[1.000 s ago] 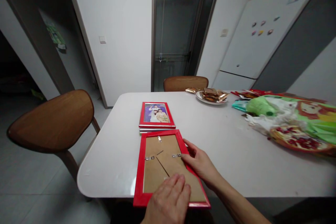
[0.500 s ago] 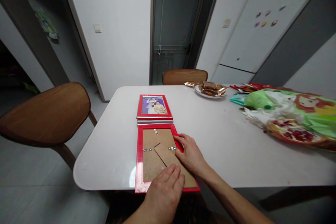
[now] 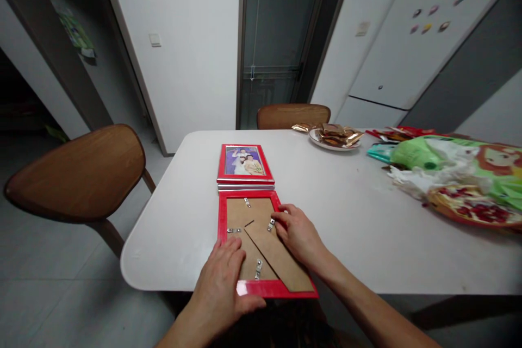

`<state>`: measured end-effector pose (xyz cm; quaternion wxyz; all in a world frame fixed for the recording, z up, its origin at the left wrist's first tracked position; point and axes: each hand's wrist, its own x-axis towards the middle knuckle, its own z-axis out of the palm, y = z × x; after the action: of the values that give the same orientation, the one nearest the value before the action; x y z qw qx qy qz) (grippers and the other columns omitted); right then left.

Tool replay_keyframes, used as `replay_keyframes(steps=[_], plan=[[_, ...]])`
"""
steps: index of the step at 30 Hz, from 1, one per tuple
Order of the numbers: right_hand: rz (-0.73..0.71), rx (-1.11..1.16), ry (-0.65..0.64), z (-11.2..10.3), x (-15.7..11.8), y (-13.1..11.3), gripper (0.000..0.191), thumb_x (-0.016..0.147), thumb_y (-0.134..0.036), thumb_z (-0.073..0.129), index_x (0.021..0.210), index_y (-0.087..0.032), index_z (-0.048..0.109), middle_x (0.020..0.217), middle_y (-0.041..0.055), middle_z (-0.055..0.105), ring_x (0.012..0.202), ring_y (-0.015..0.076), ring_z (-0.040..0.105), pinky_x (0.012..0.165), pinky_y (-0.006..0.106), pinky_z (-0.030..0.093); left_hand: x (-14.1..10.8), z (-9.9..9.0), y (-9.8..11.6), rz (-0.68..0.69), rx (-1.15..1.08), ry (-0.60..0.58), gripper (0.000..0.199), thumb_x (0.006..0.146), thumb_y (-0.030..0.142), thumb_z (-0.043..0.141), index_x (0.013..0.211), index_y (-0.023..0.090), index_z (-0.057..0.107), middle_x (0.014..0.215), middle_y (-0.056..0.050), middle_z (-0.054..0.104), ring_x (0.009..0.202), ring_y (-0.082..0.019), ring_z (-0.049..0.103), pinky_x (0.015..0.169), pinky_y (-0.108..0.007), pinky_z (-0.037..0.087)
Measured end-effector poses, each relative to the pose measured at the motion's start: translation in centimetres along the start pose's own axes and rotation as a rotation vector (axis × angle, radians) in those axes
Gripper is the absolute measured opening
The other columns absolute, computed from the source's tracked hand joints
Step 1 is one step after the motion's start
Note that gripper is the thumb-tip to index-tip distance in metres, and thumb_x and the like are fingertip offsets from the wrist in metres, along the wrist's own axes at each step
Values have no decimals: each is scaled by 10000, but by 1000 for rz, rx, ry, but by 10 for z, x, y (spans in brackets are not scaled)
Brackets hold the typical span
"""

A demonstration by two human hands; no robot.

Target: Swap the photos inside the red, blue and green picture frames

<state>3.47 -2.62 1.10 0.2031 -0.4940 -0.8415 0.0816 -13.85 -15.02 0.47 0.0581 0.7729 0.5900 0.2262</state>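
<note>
A red picture frame [image 3: 281, 288] lies face down at the table's near edge, its brown backing board [image 3: 248, 247] showing with a cut-out stand leg. Small metal turn clips sit round the board; the right one [image 3: 271, 224] is tilted, and the near one [image 3: 258, 269] also stands off straight. My right hand [image 3: 299, 234] pinches the right clip between thumb and fingers. Over the near left corner, my left hand [image 3: 222, 277] holds the frame, fingers across the left border and thumb along the near edge. Beyond lies a stack of frames, the top one [image 3: 245, 164] face up with a photo.
The white table [image 3: 175, 217] also bears a plate [image 3: 316, 142] of gold-wrapped packets at the back. To the right are a green printed bag [image 3: 460, 157] and opened pomegranate [image 3: 468, 204]. Wooden chairs stand at the left [image 3: 77, 179] and far side [image 3: 293, 115].
My left hand has moved left from the near clip to the frame's left corner, uncovering that clip. The right clip has turned from level to tilted under my right fingers.
</note>
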Motion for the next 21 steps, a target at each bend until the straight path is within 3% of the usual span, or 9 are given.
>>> replay_keyframes(steps=[4,8,11,15,21], plan=[[-92,16,28,0,4,-24,256,749,-215,476,962,-185,614,1039,82,547,943,205,448,800,328,358,-2,-2,3,25,-36,9,587,539,481,670,969,106,532,1131,-207,524,1047,-315,489,887,-511,376],[-299,166,-116,8,15,-60,185,759,-215,485,844,-187,647,877,51,591,832,153,489,774,274,364,-1,-4,3,14,-86,30,559,532,423,689,981,134,525,1136,-174,528,1055,-306,482,896,-510,367],[-312,156,-168,18,23,-76,144,743,-202,509,761,-172,648,793,50,584,789,146,489,738,258,366,0,-5,4,17,-111,27,573,525,404,696,1002,144,515,1129,-154,535,1057,-297,481,906,-507,358],[-249,116,-127,27,27,-75,144,754,-174,482,740,-146,622,777,60,567,769,141,480,717,245,362,-1,-2,3,22,-105,27,567,520,409,700,978,126,524,1140,-172,526,1061,-304,477,896,-509,367],[-154,26,-43,22,37,-51,210,797,-253,430,798,-138,606,824,79,549,786,154,463,717,254,341,-6,6,-1,53,-71,91,555,562,499,651,945,114,536,1113,-201,540,1051,-302,490,899,-515,364]])
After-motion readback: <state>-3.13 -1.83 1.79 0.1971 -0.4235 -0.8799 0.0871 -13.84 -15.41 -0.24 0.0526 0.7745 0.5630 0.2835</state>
